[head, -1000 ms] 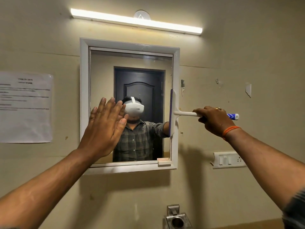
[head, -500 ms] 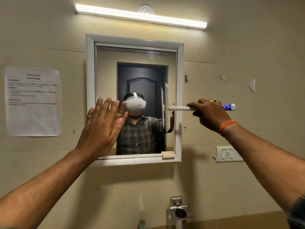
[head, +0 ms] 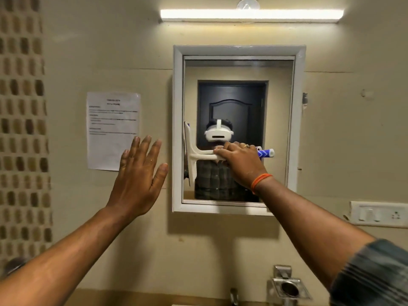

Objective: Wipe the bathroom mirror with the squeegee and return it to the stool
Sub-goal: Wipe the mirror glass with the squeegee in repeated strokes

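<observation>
The mirror (head: pixel 278 129) hangs on the beige wall in a white frame (head: pixel 177 129). My right hand (head: pixel 240 163) grips the handle of a white squeegee (head: pixel 194 155) with a blue-patterned end. Its blade stands upright against the glass at the mirror's left edge. My left hand (head: pixel 140 175) is raised with fingers straight and spread, just left of the frame, in front of the wall. It holds nothing. The stool is out of view.
A printed paper notice (head: pixel 112 120) is stuck to the wall left of the mirror. A tube light (head: pixel 251 15) runs above it. A switch plate (head: pixel 378 214) sits at the right. Metal tap fittings (head: pixel 288 286) are below.
The squeegee has swept across the glass from the right frame edge to the left edge. My left hand has come off the mirror and now sits left of the frame.
</observation>
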